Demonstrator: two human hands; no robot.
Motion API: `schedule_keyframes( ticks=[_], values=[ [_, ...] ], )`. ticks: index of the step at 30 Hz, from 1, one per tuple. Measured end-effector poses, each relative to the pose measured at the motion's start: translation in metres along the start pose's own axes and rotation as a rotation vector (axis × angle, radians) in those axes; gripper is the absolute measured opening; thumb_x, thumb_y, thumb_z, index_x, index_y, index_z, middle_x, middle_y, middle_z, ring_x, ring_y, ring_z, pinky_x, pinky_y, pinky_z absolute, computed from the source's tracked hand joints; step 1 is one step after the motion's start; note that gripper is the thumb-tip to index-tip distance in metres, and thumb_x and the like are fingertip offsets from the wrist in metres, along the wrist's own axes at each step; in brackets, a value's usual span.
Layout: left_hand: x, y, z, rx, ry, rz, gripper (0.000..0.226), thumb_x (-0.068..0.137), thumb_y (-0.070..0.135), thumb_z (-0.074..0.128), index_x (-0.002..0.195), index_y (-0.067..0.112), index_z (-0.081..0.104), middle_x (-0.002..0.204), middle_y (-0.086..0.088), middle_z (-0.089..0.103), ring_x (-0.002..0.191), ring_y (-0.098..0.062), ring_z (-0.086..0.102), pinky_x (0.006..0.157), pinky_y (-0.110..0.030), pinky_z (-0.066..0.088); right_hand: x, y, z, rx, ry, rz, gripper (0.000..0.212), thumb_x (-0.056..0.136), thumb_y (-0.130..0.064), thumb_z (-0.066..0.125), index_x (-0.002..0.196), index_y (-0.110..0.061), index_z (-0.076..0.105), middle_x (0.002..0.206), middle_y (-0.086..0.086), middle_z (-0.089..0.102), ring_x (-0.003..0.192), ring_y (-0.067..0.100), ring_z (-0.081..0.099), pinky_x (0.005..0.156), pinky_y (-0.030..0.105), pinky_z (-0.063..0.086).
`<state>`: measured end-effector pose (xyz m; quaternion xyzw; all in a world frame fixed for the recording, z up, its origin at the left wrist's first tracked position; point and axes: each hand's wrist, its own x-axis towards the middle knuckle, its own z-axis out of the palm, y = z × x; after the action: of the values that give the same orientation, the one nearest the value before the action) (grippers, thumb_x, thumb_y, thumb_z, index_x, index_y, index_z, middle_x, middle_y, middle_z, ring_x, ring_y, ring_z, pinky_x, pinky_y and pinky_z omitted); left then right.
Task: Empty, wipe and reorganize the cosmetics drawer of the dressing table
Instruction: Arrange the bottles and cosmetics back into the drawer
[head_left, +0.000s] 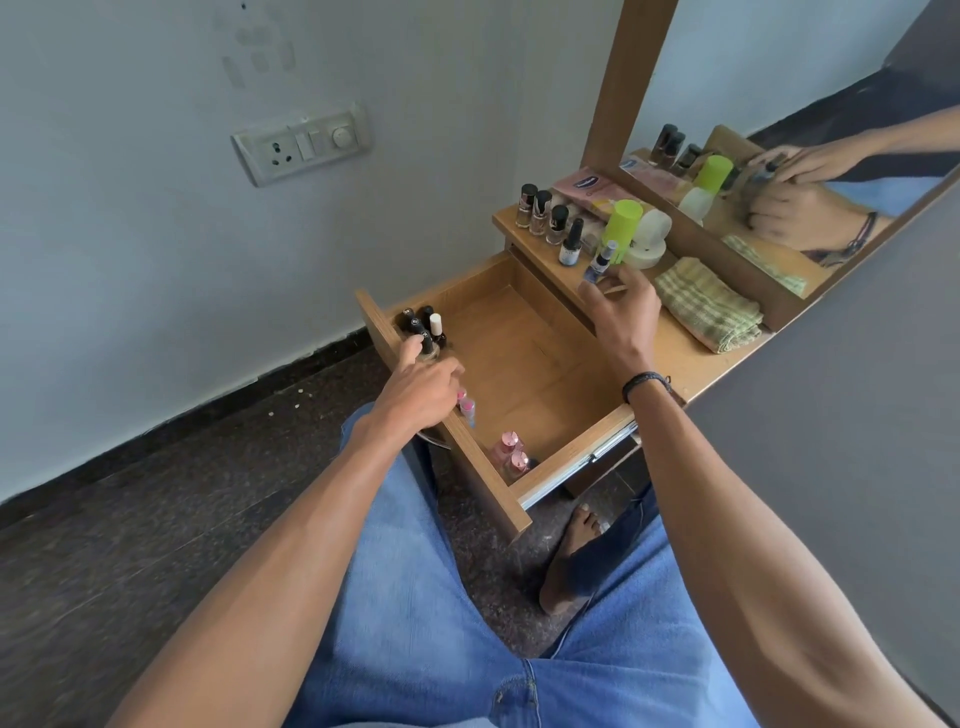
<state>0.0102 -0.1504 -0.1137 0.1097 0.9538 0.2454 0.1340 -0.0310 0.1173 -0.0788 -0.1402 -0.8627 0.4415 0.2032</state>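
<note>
The wooden drawer (524, 358) is pulled open and its floor is mostly bare. A cluster of nail polish bottles (423, 325) stands in its far left corner. My left hand (418, 389) holds one black-capped bottle (427, 347) at the edge of that cluster. Pink bottles (511, 452) stand in the near corner, and a pink tube (466, 408) lies by the front wall. My right hand (621, 306) pinches a small blue bottle (597, 262) over the tabletop edge. A row of nail polish bottles (545, 218) stands on the table top (680, 358).
A green-capped container (621, 221) and a white jar (649, 239) stand behind the blue bottle. A folded checked cloth (709, 306) lies on the table top. A mirror (810, 130) rises behind. A switchboard (301, 143) is on the wall. My bare foot (571, 556) is under the drawer.
</note>
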Motion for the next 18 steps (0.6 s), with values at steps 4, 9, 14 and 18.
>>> schedule_keyframes(
  ticks=[4, 9, 14, 18],
  values=[
    [-0.003, -0.001, -0.001, -0.04, 0.055, 0.057, 0.037, 0.103, 0.014, 0.038, 0.134, 0.015, 0.057, 0.132, -0.002, 0.062, 0.147, -0.014, 0.006, 0.12, -0.036, 0.01, -0.042, 0.005, -0.015, -0.041, -0.112, -0.106, 0.02, 0.085, -0.03, 0.079, 0.097, -0.016, 0.072, 0.098, -0.001, 0.064, 0.078, -0.001, 0.058, 0.07, 0.012, 0.045],
    [-0.016, 0.008, 0.003, -0.143, 0.15, 0.168, 0.036, 0.095, 0.007, 0.045, 0.123, 0.021, 0.064, 0.141, 0.004, 0.052, 0.149, -0.014, 0.012, 0.122, -0.036, 0.009, -0.087, 0.019, -0.025, -0.163, -0.552, -0.142, 0.015, 0.082, -0.024, 0.084, 0.09, -0.02, 0.072, 0.096, -0.006, 0.067, 0.085, 0.012, 0.068, 0.074, 0.026, 0.056],
    [-0.038, 0.035, 0.016, -0.185, 0.116, 0.271, 0.037, 0.093, 0.004, 0.046, 0.12, 0.021, 0.066, 0.133, 0.008, 0.059, 0.14, -0.012, 0.032, 0.116, -0.029, 0.019, -0.096, 0.02, -0.012, -0.486, -0.854, -0.209, 0.019, 0.081, -0.028, 0.084, 0.098, -0.023, 0.076, 0.099, -0.006, 0.07, 0.089, 0.017, 0.065, 0.082, 0.04, 0.056],
    [-0.049, 0.048, 0.024, -0.251, 0.118, 0.249, 0.04, 0.095, -0.001, 0.041, 0.12, 0.015, 0.067, 0.12, 0.004, 0.066, 0.117, -0.01, 0.052, 0.107, -0.028, 0.037, -0.096, 0.016, 0.001, -0.625, -0.954, -0.24, 0.019, 0.086, -0.019, 0.076, 0.104, -0.025, 0.077, 0.099, -0.005, 0.073, 0.088, 0.018, 0.067, 0.082, 0.039, 0.059]
  ],
)
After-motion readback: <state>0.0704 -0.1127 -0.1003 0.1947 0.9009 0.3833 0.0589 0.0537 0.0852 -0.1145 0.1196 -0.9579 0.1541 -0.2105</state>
